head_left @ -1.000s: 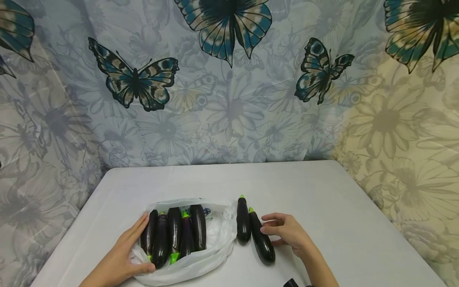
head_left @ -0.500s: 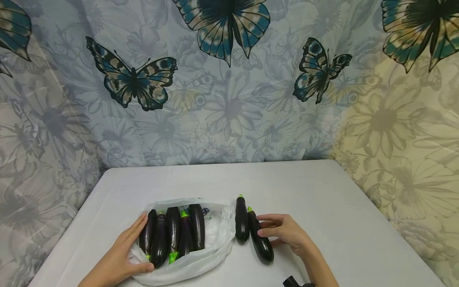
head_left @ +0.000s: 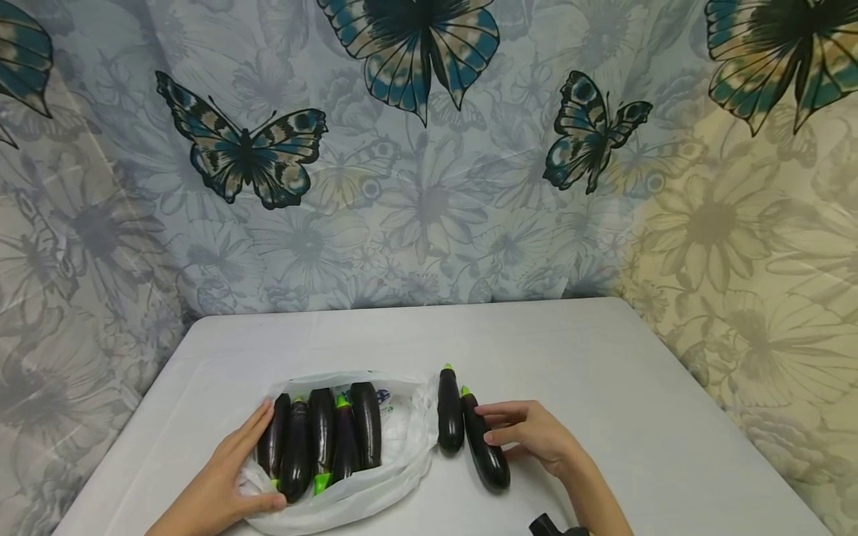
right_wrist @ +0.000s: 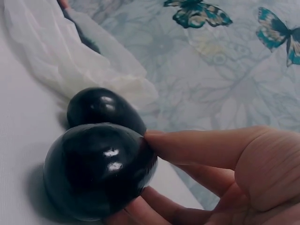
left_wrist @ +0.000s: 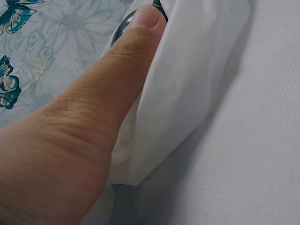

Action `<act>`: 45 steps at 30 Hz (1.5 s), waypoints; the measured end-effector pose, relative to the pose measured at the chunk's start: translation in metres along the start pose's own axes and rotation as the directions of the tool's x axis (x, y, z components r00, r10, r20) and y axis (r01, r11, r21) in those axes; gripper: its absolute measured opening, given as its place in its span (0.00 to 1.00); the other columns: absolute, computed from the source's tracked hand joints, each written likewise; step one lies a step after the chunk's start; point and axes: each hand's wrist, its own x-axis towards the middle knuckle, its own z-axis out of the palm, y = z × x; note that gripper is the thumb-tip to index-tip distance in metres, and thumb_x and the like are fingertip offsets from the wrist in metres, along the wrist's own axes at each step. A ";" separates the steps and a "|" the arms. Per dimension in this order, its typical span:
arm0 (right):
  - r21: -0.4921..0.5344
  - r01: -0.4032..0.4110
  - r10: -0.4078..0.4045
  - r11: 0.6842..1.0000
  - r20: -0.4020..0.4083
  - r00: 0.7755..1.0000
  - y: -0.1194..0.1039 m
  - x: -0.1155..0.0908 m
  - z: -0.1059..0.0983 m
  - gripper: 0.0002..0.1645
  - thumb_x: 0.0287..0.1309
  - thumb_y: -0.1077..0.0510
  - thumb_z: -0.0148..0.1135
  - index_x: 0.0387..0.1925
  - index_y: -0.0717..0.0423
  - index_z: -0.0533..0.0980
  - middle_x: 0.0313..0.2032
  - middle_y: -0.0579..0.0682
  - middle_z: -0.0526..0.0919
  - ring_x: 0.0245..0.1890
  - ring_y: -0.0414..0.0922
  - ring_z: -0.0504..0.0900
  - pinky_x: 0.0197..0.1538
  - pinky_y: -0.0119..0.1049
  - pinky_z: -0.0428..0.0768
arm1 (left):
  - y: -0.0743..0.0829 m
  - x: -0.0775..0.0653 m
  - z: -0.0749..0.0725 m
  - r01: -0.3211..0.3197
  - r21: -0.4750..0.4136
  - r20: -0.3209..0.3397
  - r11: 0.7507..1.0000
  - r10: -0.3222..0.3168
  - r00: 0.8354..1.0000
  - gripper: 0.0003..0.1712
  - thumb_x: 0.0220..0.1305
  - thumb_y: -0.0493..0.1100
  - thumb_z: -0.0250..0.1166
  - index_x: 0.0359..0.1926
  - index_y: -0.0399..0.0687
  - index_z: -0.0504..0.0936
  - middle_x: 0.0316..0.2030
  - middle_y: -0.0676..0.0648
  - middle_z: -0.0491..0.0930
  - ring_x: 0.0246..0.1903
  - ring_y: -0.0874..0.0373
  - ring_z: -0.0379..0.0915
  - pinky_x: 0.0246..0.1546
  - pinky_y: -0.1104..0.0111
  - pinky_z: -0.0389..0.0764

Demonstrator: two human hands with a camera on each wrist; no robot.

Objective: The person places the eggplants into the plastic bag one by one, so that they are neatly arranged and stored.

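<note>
Several glossy dark eggplants [head_left: 296, 454] with green stems lie side by side in a white plastic bag [head_left: 395, 484]. My left hand [head_left: 224, 476] rests along the bag's left side, fingers extended, and its thumb [left_wrist: 126, 51] lies at the front rim over an eggplant's end. To the right of the bag, two more eggplants lie on the table. My right hand [head_left: 536, 435] holds the nearer eggplant [head_left: 491, 469] from its right side; the right wrist view shows the thumb against its upper side and fingers at its lower side. The other eggplant [head_left: 450, 424] lies just left of it.
The white table [head_left: 550, 342] reaches back to a hanging cloth [head_left: 429, 231] printed with butterflies and flowers. A black object [head_left: 546, 525] shows at the bottom edge beside the right forearm.
My right hand's fingers have moved slightly left, farther over the nearer eggplant. My left hand stays at the bag. The head view has shifted a little.
</note>
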 end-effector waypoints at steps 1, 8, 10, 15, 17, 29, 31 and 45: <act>0.007 -0.003 0.003 1.000 -0.001 1.000 0.000 0.000 0.000 0.31 0.48 0.65 0.73 0.57 0.66 0.78 0.50 0.60 0.81 0.44 0.50 0.82 0.39 0.49 0.83 | 0.000 0.000 0.000 -0.001 0.000 0.000 1.000 0.001 1.000 0.71 0.40 0.58 0.81 0.79 0.50 0.47 0.77 0.45 0.44 0.66 0.31 0.49 0.50 0.32 0.62; 0.034 -0.016 0.016 0.999 -0.001 1.000 -0.001 -0.002 -0.001 0.32 0.47 0.67 0.73 0.57 0.67 0.77 0.53 0.63 0.80 0.47 0.51 0.81 0.41 0.49 0.83 | 0.001 0.000 -0.001 -0.016 -0.012 -0.008 1.000 0.016 1.000 0.70 0.41 0.58 0.81 0.78 0.48 0.48 0.76 0.43 0.45 0.66 0.31 0.49 0.50 0.34 0.63; 0.028 -0.018 0.018 0.999 -0.009 1.000 -0.001 -0.002 -0.001 0.32 0.46 0.67 0.73 0.57 0.67 0.77 0.53 0.63 0.80 0.46 0.51 0.81 0.41 0.49 0.83 | 0.001 -0.001 0.000 -0.016 -0.013 -0.009 1.000 0.016 1.000 0.70 0.41 0.58 0.81 0.78 0.48 0.48 0.76 0.44 0.45 0.66 0.31 0.49 0.50 0.34 0.63; 0.009 -0.023 0.023 1.000 -0.035 0.999 -0.002 -0.002 -0.001 0.33 0.45 0.67 0.74 0.57 0.66 0.77 0.54 0.63 0.79 0.47 0.51 0.81 0.39 0.48 0.83 | 0.001 -0.001 0.001 -0.008 0.007 -0.006 1.000 0.008 1.000 0.70 0.41 0.58 0.80 0.78 0.48 0.48 0.77 0.44 0.45 0.65 0.31 0.49 0.50 0.32 0.63; 0.009 -0.021 0.021 1.000 -0.039 0.999 -0.001 -0.002 -0.001 0.33 0.45 0.66 0.74 0.58 0.66 0.77 0.54 0.63 0.79 0.47 0.51 0.81 0.39 0.48 0.82 | 0.002 -0.001 0.001 -0.006 0.010 -0.005 1.000 0.006 1.000 0.70 0.42 0.59 0.80 0.78 0.48 0.48 0.77 0.44 0.45 0.65 0.31 0.49 0.50 0.32 0.63; 0.039 -0.010 0.011 0.999 -0.037 0.999 -0.001 -0.002 -0.002 0.34 0.45 0.68 0.73 0.58 0.66 0.77 0.54 0.63 0.78 0.46 0.51 0.81 0.39 0.49 0.83 | 0.000 -0.001 0.001 -0.011 0.022 -0.005 1.000 0.011 1.000 0.70 0.42 0.59 0.80 0.78 0.48 0.47 0.76 0.44 0.45 0.66 0.32 0.50 0.50 0.33 0.64; 0.036 -0.008 0.010 0.999 -0.042 0.999 -0.001 -0.002 -0.002 0.34 0.45 0.68 0.73 0.58 0.66 0.77 0.54 0.62 0.78 0.46 0.51 0.81 0.39 0.48 0.83 | 0.000 -0.001 0.001 -0.009 0.025 -0.004 1.000 0.009 1.000 0.70 0.42 0.59 0.80 0.79 0.49 0.47 0.77 0.44 0.44 0.66 0.32 0.50 0.50 0.33 0.64; 0.045 -0.005 0.009 0.999 -0.091 0.996 -0.001 0.000 -0.001 0.33 0.47 0.69 0.72 0.58 0.66 0.77 0.54 0.62 0.77 0.45 0.51 0.81 0.39 0.48 0.83 | -0.002 -0.001 0.001 -0.011 0.007 -0.012 1.000 0.011 1.000 0.70 0.42 0.59 0.80 0.78 0.49 0.48 0.77 0.45 0.45 0.66 0.32 0.49 0.51 0.35 0.63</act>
